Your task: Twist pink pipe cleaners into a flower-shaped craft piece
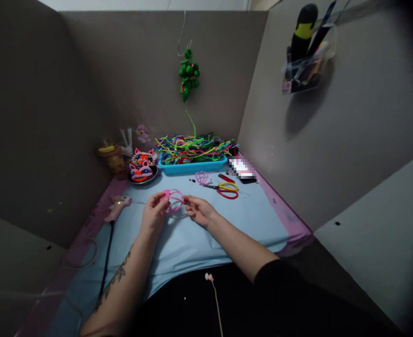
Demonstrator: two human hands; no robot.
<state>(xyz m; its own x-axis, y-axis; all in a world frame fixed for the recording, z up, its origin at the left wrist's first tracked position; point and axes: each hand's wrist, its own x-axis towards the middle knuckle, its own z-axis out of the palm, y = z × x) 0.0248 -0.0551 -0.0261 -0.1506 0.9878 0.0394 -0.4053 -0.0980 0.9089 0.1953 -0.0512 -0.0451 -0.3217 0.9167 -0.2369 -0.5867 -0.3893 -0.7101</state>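
Between my hands is a pink pipe-cleaner piece (175, 191), with thin loops fanning out from a denser pink end. My left hand (154, 208) pinches that denser end, the fingers wrapped round it. At the loops' other side, my right hand (200, 209) has its thumb and forefinger closed on a loop. Just beyond lies a second pink looped piece (203, 178) on the blue cloth (206, 243). Scissors with one yellow and one red handle (226, 189) rest right of it. A red-handled small tool (226, 178) lies behind the scissors.
A blue tray (192, 167) heaped with coloured pipe cleaners stands at the back. Left of it, a dark bowl (152, 178) holds finished cat-like figures. A pink glue gun (118, 207) with a black cord lies at left. A phone (250, 179) rests at right. Grey panels surround the table.
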